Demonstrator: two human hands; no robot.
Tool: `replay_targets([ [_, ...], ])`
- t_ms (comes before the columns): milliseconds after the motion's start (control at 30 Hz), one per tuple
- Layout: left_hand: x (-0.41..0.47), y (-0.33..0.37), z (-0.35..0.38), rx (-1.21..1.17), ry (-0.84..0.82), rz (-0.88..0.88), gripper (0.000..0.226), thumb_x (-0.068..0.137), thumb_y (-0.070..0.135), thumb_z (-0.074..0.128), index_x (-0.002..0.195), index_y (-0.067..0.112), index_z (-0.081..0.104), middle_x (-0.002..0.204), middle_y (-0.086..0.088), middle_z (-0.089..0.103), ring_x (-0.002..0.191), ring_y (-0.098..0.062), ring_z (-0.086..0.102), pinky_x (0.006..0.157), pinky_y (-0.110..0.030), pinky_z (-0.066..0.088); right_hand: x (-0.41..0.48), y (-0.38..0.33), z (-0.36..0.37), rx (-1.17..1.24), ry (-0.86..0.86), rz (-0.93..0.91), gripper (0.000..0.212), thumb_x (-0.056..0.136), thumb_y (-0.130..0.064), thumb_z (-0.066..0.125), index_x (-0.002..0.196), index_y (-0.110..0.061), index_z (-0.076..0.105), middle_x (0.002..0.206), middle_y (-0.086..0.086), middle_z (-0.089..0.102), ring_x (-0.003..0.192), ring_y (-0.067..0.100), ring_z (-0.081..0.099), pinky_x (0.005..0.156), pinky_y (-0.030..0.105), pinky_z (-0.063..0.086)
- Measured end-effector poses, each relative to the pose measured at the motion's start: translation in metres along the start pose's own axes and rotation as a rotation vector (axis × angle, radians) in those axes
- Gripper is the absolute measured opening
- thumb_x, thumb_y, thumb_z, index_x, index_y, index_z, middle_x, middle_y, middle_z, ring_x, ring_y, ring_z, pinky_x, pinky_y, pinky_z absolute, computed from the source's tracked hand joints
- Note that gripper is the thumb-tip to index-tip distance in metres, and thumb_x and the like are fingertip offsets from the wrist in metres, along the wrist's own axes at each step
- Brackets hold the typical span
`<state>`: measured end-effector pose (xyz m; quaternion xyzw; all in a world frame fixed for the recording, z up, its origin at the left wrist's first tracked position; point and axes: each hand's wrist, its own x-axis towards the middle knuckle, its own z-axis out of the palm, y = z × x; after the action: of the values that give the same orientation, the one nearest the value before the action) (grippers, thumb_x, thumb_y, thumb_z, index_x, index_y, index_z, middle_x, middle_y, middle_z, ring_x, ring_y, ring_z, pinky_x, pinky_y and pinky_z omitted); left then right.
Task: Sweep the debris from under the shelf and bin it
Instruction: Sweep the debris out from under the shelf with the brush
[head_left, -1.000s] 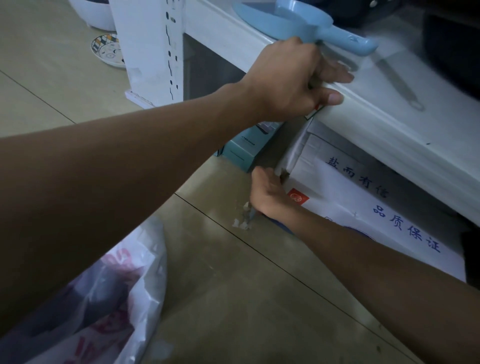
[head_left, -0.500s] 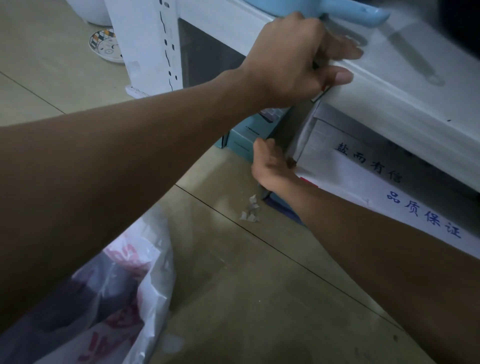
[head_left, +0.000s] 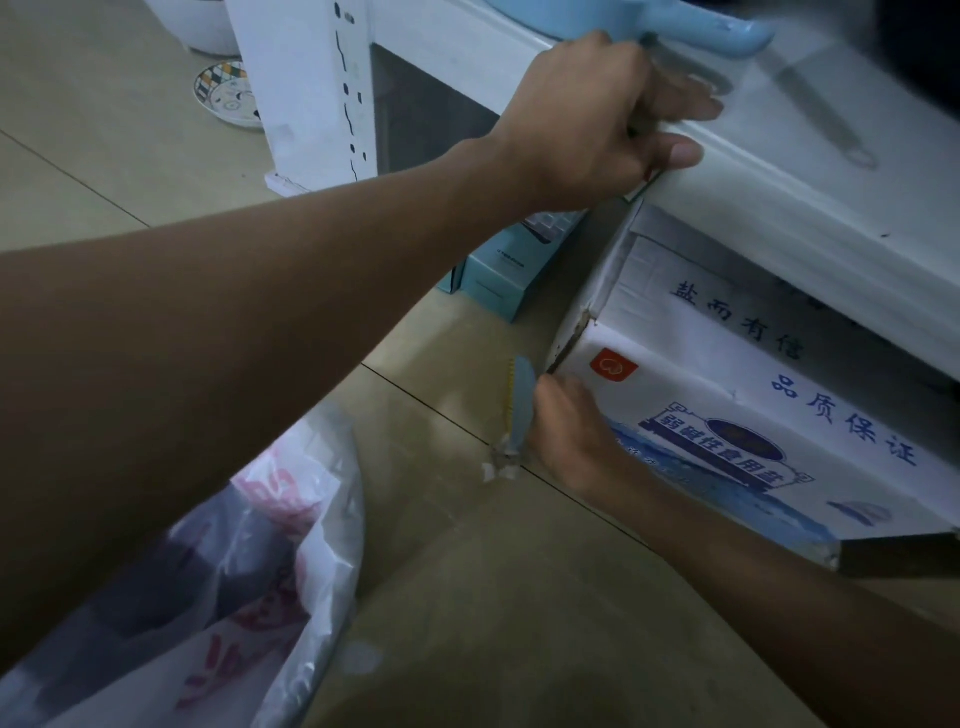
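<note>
A few small white paper scraps (head_left: 497, 467) lie on the tan floor tile just in front of the white shelf (head_left: 810, 208). My right hand (head_left: 569, 434) is low beside them and grips a small blue brush (head_left: 521, 402) with yellow bristles; the brush's lower end touches the scraps. My left hand (head_left: 602, 117) reaches across and holds the shelf's front edge, fingers on top and thumb under the lip. A white plastic bag (head_left: 291, 561) with red print lies open on the floor at the lower left.
A blue dustpan (head_left: 691, 23) rests on the shelf top. Under the shelf sit a printed white carton (head_left: 737, 410) and a teal box (head_left: 501, 270). The shelf's white post (head_left: 311, 93), a patterned plate (head_left: 226, 93) and a white bowl (head_left: 200, 26) stand at the back left.
My right hand has pulled out from beside the carton toward me; the blue brush now shows and the scraps have shifted slightly along the tile seam. My left hand keeps its hold.
</note>
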<state>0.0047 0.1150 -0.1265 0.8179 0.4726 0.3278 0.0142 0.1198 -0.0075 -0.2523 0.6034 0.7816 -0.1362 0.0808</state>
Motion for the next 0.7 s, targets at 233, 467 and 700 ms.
replay_targets([
  [233, -0.005, 0.004, -0.008, 0.010, 0.017, 0.015, 0.054, 0.088, 0.068, 0.043, 0.131, 0.040, 0.058, 0.129, 0.020, 0.062, 0.121, -0.003, 0.059, 0.100, -0.028, 0.048, 0.003, 0.014, -0.006, 0.297, 0.194, -0.003, 0.008, 0.086, -0.001, 0.061, 0.090, 0.004, 0.065, 0.100, 0.018, 0.070, 0.089, 0.026, 0.069, 0.057, 0.013, 0.046],
  [467, -0.009, 0.009, -0.004, 0.009, 0.008, -0.002, 0.065, 0.088, 0.073, 0.032, 0.134, 0.035, 0.056, 0.123, 0.008, 0.069, 0.113, -0.012, 0.065, 0.095, -0.030, 0.052, 0.004, -0.010, 0.045, 0.891, 0.052, 0.222, 0.020, 0.090, -0.005, 0.060, 0.078, 0.005, 0.072, 0.057, 0.008, 0.063, 0.043, 0.010, 0.060, 0.049, 0.023, 0.053],
  [700, -0.012, 0.010, -0.003, -0.020, -0.023, -0.091, 0.051, 0.093, 0.060, 0.046, 0.129, 0.028, 0.063, 0.124, 0.005, 0.068, 0.115, -0.010, 0.061, 0.096, -0.025, 0.050, -0.002, 0.011, 0.075, 0.960, 0.042, 0.372, 0.013, 0.088, -0.005, 0.063, 0.090, 0.004, 0.072, 0.074, 0.016, 0.069, 0.040, 0.006, 0.062, 0.041, 0.019, 0.050],
])
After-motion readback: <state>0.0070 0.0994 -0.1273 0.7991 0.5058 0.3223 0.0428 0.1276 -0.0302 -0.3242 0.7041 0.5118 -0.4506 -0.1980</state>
